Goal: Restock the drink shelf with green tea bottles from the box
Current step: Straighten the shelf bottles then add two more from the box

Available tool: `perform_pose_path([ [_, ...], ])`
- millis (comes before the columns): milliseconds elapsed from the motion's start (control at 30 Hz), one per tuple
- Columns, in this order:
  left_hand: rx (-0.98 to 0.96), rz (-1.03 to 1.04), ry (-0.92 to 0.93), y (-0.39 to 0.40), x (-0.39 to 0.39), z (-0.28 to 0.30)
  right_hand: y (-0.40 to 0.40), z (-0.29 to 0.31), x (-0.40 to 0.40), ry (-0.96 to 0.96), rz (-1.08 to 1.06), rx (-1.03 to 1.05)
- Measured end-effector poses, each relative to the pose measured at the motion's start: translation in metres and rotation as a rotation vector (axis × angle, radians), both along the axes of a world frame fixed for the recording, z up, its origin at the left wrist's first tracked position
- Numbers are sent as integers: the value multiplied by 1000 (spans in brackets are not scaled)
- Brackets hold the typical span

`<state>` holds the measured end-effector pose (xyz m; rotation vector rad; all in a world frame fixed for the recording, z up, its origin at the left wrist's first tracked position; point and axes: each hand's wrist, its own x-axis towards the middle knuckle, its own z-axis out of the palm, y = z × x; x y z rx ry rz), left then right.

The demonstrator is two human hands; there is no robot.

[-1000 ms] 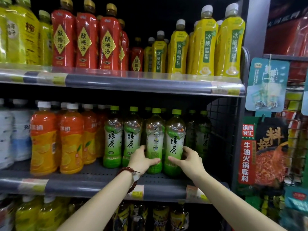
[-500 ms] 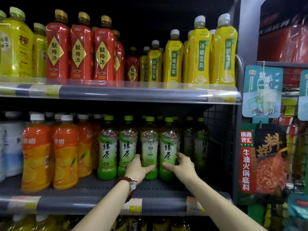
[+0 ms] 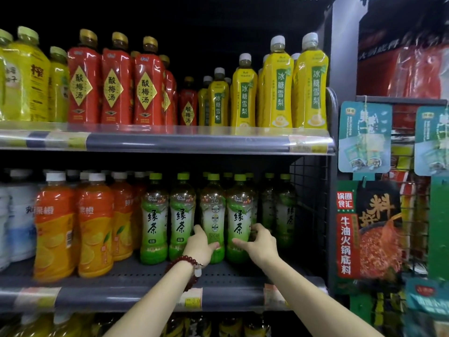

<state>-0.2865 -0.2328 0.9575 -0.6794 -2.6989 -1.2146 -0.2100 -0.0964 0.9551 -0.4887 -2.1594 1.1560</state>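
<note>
Seating two green tea bottles on the middle shelf appears to be the step in hand: both arms reach in from below to the front of the green tea row. Left hand wraps the lower body of the third front bottle, thumb across its base, fingers curled out of sight behind it; this bottle stands upright with its back label facing out, unlike its neighbours. Right hand holds the fourth front bottle low on its right side, thumb lying across the front near the base, fingers bent round the far side; grip looks light, more steadying than lifting. Both bottles stand upright on the shelf deck, touching or nearly touching each other, in line with two more green tea bottles to the left. Further green tea bottles sit deeper in on the right, beside the wire mesh side panel. Orange drink bottles adjoin on the left. Source box not in view. Judgement: placement is nearly complete. Next move likely calls for turning the left-hand bottle so its front label faces out, releasing both, then returning to the box for more. Risk: nudging neighbours over while withdrawing.
</note>
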Motion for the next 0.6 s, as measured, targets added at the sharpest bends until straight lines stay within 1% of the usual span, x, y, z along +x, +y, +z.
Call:
perform_pose_path([
  [133, 60, 7, 10, -3, 4, -4, 1, -2, -1, 6, 9, -32],
  [367, -14, 118, 77, -1, 10, 3, 0, -2, 1, 14, 3, -63],
  [600, -19, 95, 104, -8, 11, 1, -2, -1, 4, -9, -15, 8],
])
